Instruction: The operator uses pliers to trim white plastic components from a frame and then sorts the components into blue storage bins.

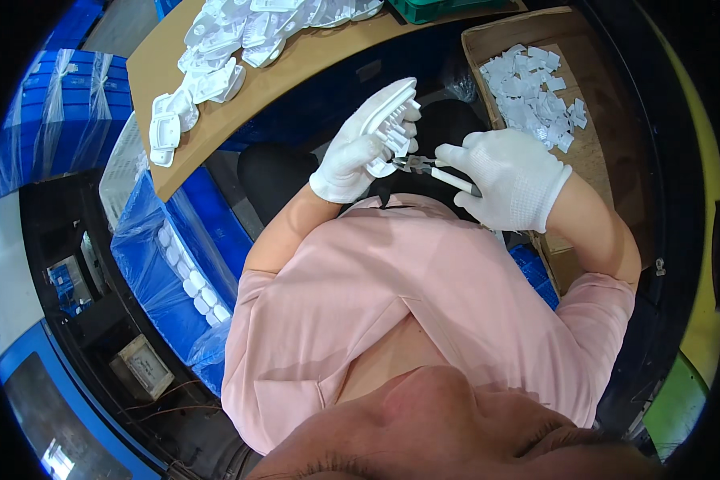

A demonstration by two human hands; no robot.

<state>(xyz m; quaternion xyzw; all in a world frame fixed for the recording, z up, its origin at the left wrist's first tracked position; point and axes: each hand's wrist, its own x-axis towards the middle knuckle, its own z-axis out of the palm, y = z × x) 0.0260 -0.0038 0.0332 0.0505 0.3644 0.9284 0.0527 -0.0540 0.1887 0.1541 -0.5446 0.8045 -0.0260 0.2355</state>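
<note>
My left hand [350,158], in a white knit glove, is closed around a white molded plastic part [393,128] with ribs along its inner side. The part is held up and tilted above my lap. In my gloved right hand [510,178] is a pair of nippers [458,180] with pale handles. Their metal jaws reach the lower end of the part; whether the blades are closed on it is too small to tell. My right index finger is stretched toward the part.
White plastic parts [216,76] are heaped on the tan tabletop [240,112]. At right, a cardboard box [588,152] holds small white scraps [528,92]. A blue bin [208,208] lined with clear plastic, at left, contains rows of white parts [194,282]. A green crate [424,10] stands at the far edge.
</note>
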